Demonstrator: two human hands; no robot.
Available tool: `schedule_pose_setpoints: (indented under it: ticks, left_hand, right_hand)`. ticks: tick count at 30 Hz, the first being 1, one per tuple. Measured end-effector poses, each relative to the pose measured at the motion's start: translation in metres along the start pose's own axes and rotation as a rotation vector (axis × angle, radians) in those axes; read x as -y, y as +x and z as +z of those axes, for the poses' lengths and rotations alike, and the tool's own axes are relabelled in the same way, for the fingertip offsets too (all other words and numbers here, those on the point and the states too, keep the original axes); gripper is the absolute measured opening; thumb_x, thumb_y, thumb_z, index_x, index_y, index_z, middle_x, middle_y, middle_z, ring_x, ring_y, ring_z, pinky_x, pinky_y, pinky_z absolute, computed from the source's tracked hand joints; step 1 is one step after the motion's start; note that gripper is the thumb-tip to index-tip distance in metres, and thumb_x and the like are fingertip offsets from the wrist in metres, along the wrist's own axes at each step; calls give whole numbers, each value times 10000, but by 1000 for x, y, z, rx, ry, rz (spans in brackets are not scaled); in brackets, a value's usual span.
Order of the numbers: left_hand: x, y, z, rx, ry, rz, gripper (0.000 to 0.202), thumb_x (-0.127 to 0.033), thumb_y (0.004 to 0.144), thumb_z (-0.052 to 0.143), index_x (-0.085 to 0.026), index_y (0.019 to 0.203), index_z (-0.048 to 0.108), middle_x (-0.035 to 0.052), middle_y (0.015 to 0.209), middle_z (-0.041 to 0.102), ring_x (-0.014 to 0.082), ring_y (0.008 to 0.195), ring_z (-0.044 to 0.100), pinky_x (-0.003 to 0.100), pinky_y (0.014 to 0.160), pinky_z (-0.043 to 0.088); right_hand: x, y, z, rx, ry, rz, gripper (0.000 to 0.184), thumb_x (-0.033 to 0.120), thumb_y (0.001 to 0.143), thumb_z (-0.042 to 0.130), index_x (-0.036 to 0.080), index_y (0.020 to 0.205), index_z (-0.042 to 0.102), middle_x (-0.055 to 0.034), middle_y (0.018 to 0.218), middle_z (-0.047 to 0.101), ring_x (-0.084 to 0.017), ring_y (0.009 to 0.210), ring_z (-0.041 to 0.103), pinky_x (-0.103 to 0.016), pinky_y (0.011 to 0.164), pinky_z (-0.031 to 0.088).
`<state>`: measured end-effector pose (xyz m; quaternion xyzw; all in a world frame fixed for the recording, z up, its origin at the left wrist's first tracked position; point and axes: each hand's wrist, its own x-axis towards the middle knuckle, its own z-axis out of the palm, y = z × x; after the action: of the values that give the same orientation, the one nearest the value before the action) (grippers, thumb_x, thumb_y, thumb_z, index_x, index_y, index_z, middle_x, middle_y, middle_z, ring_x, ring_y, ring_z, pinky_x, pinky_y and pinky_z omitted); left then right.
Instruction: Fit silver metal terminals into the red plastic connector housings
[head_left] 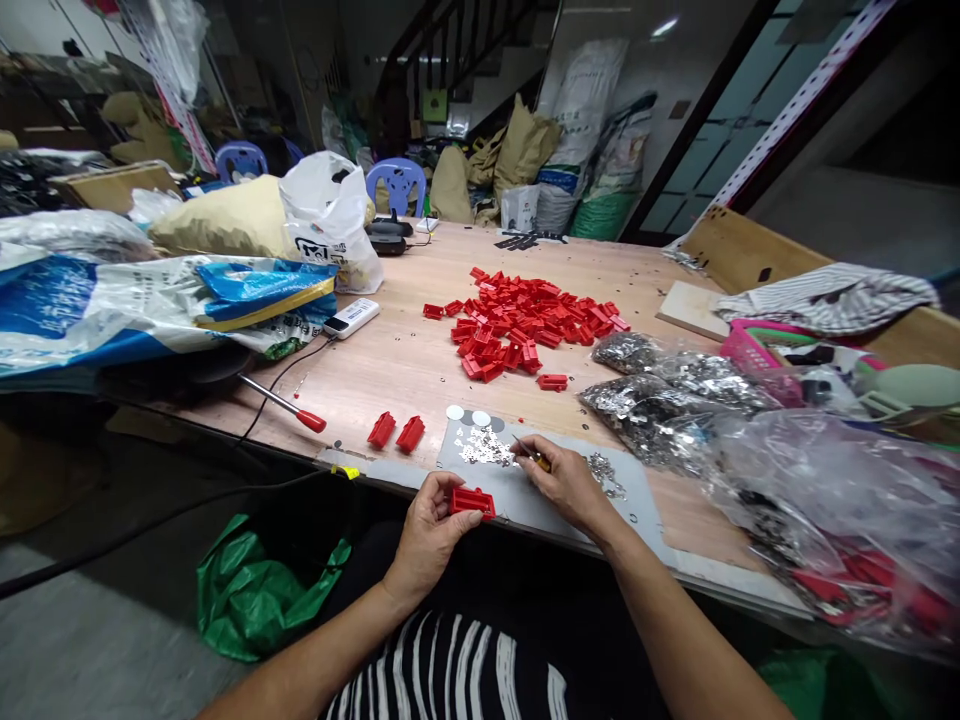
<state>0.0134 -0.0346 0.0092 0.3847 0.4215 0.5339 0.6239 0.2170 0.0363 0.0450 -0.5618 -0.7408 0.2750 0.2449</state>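
My left hand (431,535) grips a rectangular red plastic housing (472,503) in its fingers, while my right hand (566,485) pinches a small yellow-handled screwdriver (538,458), its tip just beside a scatter of tiny silver metal pieces (484,447) on a grey sheet (637,525). Past my left fingers lie two red plastic housings (396,432); farther beyond my fingertips spreads a heap of red plastic parts (517,325).

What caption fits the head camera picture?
Left hand holds a red plastic part; right hand holds a small yellow-handled tool.
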Motion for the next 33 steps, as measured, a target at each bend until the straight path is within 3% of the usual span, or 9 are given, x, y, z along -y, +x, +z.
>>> schedule_pose_setpoints:
  ticks: [7, 12, 15, 24, 33]
  left_hand:
    - [2, -2, 3, 30, 8, 19, 360, -221, 700, 743, -194, 979, 518, 16, 927, 624, 160, 857, 641, 309, 815, 524]
    - [1, -4, 7, 61, 13, 21, 361, -229, 700, 748, -197, 978, 519, 10, 927, 622, 155, 851, 641, 308, 823, 525]
    - [-2, -6, 7, 49, 26, 17, 368, -231, 689, 757, -199, 972, 522, 0, 925, 618, 148, 848, 638, 300, 824, 526]
    - [-6, -24, 5, 55, 89, 21, 337, -242, 711, 743, -186, 959, 521, 14, 906, 638, 155, 845, 637, 295, 794, 526]
    - [0, -22, 20, 125, 54, 9, 327, -240, 725, 736, -190, 965, 520, 9, 890, 652, 146, 830, 632, 286, 796, 507]
  right_hand:
    - [10, -50, 13, -62, 43, 48, 107, 308, 873, 486, 233, 900, 557, -21, 874, 691, -178, 781, 634, -281, 715, 451]
    - [5, -74, 13, -90, 41, 108, 139, 320, 886, 472, 230, 889, 579, -28, 852, 681, -173, 706, 619, -280, 684, 458]
    - [1, -85, 14, -131, 32, 86, 152, 324, 882, 480, 225, 856, 593, -38, 861, 664, -184, 760, 611, -278, 705, 456]
    - [10, -99, 22, -139, 165, 92, 127, 328, 894, 465, 225, 849, 525, -24, 809, 647, -180, 729, 594, -279, 706, 449]
    - [14, -113, 20, -105, 288, 146, 196, 388, 854, 527, 222, 885, 627, -20, 852, 674, -198, 772, 611, -272, 699, 449]
